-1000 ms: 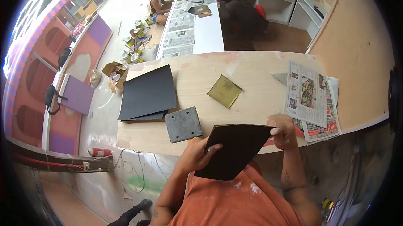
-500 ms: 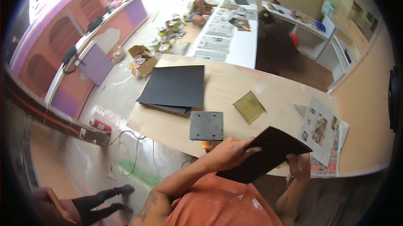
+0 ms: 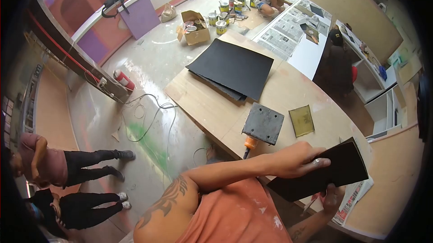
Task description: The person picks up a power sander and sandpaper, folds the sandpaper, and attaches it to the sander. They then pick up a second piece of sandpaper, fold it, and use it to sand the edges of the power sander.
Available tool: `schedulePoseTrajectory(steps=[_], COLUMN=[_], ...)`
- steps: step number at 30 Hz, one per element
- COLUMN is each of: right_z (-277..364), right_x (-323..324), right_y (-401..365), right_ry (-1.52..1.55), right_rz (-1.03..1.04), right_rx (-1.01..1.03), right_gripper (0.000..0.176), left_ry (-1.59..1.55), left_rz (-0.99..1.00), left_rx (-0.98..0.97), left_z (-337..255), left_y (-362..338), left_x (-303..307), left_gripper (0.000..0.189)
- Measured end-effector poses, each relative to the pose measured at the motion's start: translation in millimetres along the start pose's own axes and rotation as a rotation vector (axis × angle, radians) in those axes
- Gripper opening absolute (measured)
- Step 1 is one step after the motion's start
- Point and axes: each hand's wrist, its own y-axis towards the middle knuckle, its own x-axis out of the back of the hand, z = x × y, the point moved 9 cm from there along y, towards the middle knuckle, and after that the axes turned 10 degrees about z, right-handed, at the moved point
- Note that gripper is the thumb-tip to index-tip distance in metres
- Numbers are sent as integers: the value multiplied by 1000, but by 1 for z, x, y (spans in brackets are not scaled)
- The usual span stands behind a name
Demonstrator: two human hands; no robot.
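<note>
A folded sheet of black sandpaper (image 3: pixel 345 164) is held in front of my body. My left hand (image 3: pixel 300 159) grips its near left edge, with the thumb lying on top. Lower down, my right hand (image 3: pixel 333 198) pinches the bottom edge, thumb on the face and its other fingers partly hidden. On the wooden table left of the sheet, an upturned power sander (image 3: pixel 264 123) shows its grey square pad with holes above an orange body. A yellowish square piece (image 3: pixel 301 120) lies beyond my left hand. Farther back is a stack of large black sheets (image 3: pixel 232 69).
Newspaper (image 3: pixel 354 204) lies at the table's right end. Beyond the table stand an open cardboard box (image 3: pixel 195 28), several paint cans (image 3: pixel 221 27) and a newspaper-covered counter (image 3: pixel 282 35). Cables (image 3: pixel 158 103) and a fire extinguisher (image 3: pixel 124 79) are on the floor. Other people stand left and crouch at the back.
My view has swung left, so the table and its things appear farther right. A second standing person shows at lower left. Both hands still hold the sandpaper.
</note>
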Motion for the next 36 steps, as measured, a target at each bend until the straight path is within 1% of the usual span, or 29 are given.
schedulePoseTrajectory(steps=[1, 2, 3, 4, 5, 6, 7, 8, 9, 10, 12, 13, 14, 15, 16, 17, 20, 21, 22, 23, 24, 25, 26, 28, 29, 32, 33, 34, 36], right_z=[3, 7, 8, -1, -13, -7, -5, -3, 2, -3, -21, -10, -14, -27, -37, -37, -31, -27, -23, -27, -27, -26, -24, -22, -23, -34, -31, -34, -28], right_x=[-3, -3, -1, 3, 13, 15, 14, 1, -15, -20, -33, -41, -40, -35, -28, -26, -29, -34, -37, -33, -37, -45, -46, -39, -37, -34, -36, -39, -48], right_y=[2, 4, 3, 3, 1, 4, 6, 12, 17, 13, 8, 14, 10, 6, 1, 1, 8, 10, 11, 10, 11, 9, 6, 7, 6, 6, 8, 9, 11], right_ry=[-6, -11, -16, -20, -140, -259, -260, -108, 44, 45, 132, 135, 134, 106, 78, 80, 135, 230, 324, 325, 211, 96, 99, 135, 118, 52, 126, 126, 202], right_rz=[7, -45, -98, -91, -122, -154, -150, -28, 93, 94, 125, 241, 242, 164, 84, 77, 121, 137, 152, 142, 266, 388, 377, 157, 136, 163, 147, 138, 203], right_rx=[-5, -14, -24, -26, -5, 16, 15, 22, 30, 29, -36, -15, -20, -107, -195, -197, -144, -73, -1, -2, 15, 28, 24, -184, -187, -192, -138, -140, -26], right_gripper=[58, 60, 62, 62, 63, 64, 64, 64, 65, 65, 65, 66, 66, 66, 66, 66, 61, 56, 51, 51, 43, 37, 37, 35, 30, 32, 35, 35, 40], left_ry=[-100, -201, -209, -246, -281, -283, -259, -234, -221, -221, -189, -190, -103, -12, -13, 20, 48, 47, 45, 33, 20, -34, -37, -9, 20, 57, 51, 48, 44], left_rz=[25, 50, 40, 36, 34, 30, 74, 120, 71, 71, -42, -44, 24, 96, 101, 69, -1, -51, -41, -81, -120, -93, -81, -47, -38, -36, -52, -44, -49], left_rx=[59, 119, 119, 89, 59, 60, 186, 313, 261, 262, 151, 150, 212, 273, 273, 237, 148, 94, 93, 74, 56, 121, 121, 173, 176, 238, 201, 199, 270], left_z=[3, 7, 11, 17, 18, 17, 26, 35, 34, 38, 32, 32, 35, 37, 36, 31, 28, 25, 25, 23, 20, 19, 18, 20, 18, 26, 23, 21, 21], left_y=[-2, -5, -10, -15, -19, -22, -27, -32, -33, -34, -33, -33, -32, -33, -32, -30, -25, -24, -22, -22, -22, -21, -20, -18, -17, -12, -11, -9, -9], left_x=[2, 1, 0, -2, -2, 1, 0, -3, 0, -3, 4, 6, 1, -2, -2, 0, 2, 5, 3, 6, 12, 14, 14, 11, 12, 13, 15, 15, 17], left_gripper=[34, 37, 37, 39, 41, 41, 39, 38, 36, 36, 33, 33, 31, 30, 30, 29, 28, 26, 26, 26, 26, 27, 27, 26, 26, 25, 25, 25, 24])
